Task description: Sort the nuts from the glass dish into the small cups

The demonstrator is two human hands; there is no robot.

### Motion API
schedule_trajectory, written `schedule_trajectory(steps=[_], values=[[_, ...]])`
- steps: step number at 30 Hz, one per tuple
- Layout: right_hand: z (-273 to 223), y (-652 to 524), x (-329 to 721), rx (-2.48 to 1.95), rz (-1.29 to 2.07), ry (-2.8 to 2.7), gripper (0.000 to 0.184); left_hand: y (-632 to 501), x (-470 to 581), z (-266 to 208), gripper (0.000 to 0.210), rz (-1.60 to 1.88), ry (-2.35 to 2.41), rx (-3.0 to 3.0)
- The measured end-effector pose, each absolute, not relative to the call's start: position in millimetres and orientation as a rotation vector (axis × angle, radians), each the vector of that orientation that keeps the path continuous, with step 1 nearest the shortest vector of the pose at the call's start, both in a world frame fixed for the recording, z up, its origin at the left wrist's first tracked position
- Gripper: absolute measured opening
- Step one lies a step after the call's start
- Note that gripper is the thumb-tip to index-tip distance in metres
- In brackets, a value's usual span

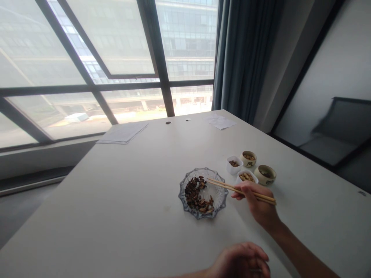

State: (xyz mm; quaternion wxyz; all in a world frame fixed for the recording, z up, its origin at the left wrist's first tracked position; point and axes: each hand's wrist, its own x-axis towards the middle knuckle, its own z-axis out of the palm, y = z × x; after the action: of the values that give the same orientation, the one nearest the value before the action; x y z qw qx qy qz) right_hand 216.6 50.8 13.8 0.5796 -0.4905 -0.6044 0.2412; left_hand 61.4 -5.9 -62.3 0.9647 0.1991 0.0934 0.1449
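The right hand point(261, 208) clamps chopsticks point(230, 187) well behind their tips, which should let them reach over the glass bowl point(219, 197) of dark pieces point(193, 193), left of the cream cups point(263, 180). The left hand point(240, 260) (loosely curled, apparently empty) is nearer.

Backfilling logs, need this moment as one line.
right hand: holding chopsticks, tips at glass bowl | left hand: nothing visible in grasp | contents: dark brown pieces | nearby: white cups, beige cups

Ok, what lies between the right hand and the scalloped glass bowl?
In the head view, wooden chopsticks from the right hand span that gap, tips over the scalloped glass bowl.
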Motion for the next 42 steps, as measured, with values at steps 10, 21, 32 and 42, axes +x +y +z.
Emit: schedule_trajectory(steps=[10,21,32,42], values=[[14.8,48.2,215.9,-1.150,0.604,-1.427,0.030,-5.6,61.1,-64.4,0.040,0.292,0.183,0.411],[26.4,44.0,210.5,-1.114,0.482,-1.571,0.028,-5.9,62.4,-62.1,0.042,0.294,0.191,0.406],[29.9,44.0,213.1,-1.047,0.430,-1.632,0.026,-4.3,59.6,-61.4,0.043,0.289,0.193,0.418],[34.8,42.5,220.7,-1.109,0.486,-1.631,0.031,-5.3,60.5,-62.6,0.045,0.289,0.201,0.415]])
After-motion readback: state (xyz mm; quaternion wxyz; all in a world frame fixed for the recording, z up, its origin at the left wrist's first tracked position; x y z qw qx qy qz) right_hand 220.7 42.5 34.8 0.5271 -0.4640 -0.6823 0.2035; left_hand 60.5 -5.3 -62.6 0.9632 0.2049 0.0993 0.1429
